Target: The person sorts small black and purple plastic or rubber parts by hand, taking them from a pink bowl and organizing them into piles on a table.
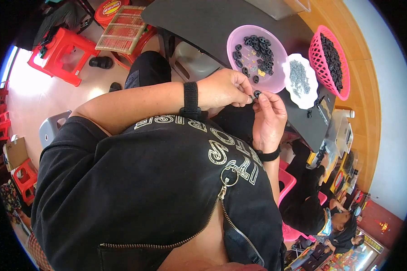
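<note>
My two hands meet at the table's edge, beside a lilac basin with several small black plastic parts in it. Between thumb and fingers my right hand pinches a small black oval plastic part. My left hand, closed in a pinch, has its fingertips right against that part; whatever it holds is too small to make out. A white scalloped dish of small grey metal pieces stands just right of the basin.
A pink lattice basket heaped with black parts stands at the dark table's right. Red stools and a bamboo rack are on the left. Another person in black sits at the lower right, near a clear plastic box.
</note>
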`<state>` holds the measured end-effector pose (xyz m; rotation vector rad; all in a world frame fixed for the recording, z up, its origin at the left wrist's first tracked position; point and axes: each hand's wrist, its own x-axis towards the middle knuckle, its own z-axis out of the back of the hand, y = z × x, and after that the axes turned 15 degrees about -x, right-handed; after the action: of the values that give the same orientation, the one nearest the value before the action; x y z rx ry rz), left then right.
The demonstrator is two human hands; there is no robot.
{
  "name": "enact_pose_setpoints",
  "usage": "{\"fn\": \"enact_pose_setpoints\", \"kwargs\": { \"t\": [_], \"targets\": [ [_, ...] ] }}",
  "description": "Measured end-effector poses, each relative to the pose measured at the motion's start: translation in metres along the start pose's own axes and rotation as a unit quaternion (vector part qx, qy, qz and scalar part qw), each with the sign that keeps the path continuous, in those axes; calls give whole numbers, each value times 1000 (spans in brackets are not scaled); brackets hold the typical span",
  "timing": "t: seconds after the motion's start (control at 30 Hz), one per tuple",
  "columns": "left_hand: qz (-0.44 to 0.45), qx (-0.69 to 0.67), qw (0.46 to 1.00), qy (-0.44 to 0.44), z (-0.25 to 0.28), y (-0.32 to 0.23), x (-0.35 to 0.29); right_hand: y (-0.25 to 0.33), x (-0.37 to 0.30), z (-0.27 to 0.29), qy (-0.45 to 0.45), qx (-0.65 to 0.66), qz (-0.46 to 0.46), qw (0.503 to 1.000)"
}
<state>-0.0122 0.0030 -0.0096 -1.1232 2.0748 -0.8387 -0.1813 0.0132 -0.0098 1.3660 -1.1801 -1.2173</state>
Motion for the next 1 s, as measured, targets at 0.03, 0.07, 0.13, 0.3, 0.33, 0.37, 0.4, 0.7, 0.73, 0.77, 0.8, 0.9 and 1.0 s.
{"fn": "enact_pose_setpoints", "kwargs": {
  "t": [0.03, 0.07, 0.13, 0.3, 0.33, 0.37, 0.4, 0.7, 0.73, 0.77, 0.8, 0.9, 1.0],
  "targets": [
    [0, 0, 1000, 0, 0, -1, 0, 0, 0, 0, 1, -2, 0, 1000],
    [2, 3, 1000, -6, -1, -2, -1, 0, -1, 0, 1, -4, 0, 1000],
    [4, 6, 1000, -12, -1, -1, -1, -1, 0, 2, 7, -12, 3, 1000],
    [13, 1, 1000, -21, -1, -3, -2, -2, -1, 1, 9, -35, 9, 999],
    [13, 1, 1000, -22, 0, -2, -2, -3, 0, 1, 10, -36, 13, 999],
    [7, 0, 1000, -21, 1, 0, -1, -4, 0, 1, 10, -38, 17, 999],
    [2, 0, 1000, -17, 1, 1, 0, -3, -1, 0, 10, -38, 17, 999],
    [-21, 8, 1000, -5, 2, 4, 3, 0, -4, -1, -5, -139, 53, 989],
    [-22, 7, 1000, -7, 2, 4, 3, 0, -4, -2, -6, -144, 51, 988],
    [-22, 15, 1000, -7, 2, 3, 2, 0, -4, -3, -7, -150, 49, 988],
    [-21, 22, 1000, -6, 2, 2, 1, 0, -4, -2, -7, -150, 49, 988],
    [-26, 22, 999, -15, 0, 1, 0, -1, -4, -2, 0, -155, 51, 987],
    [-34, 20, 999, -14, 1, 4, 1, -2, -4, -1, -3, -143, 51, 988]
  ]
}}
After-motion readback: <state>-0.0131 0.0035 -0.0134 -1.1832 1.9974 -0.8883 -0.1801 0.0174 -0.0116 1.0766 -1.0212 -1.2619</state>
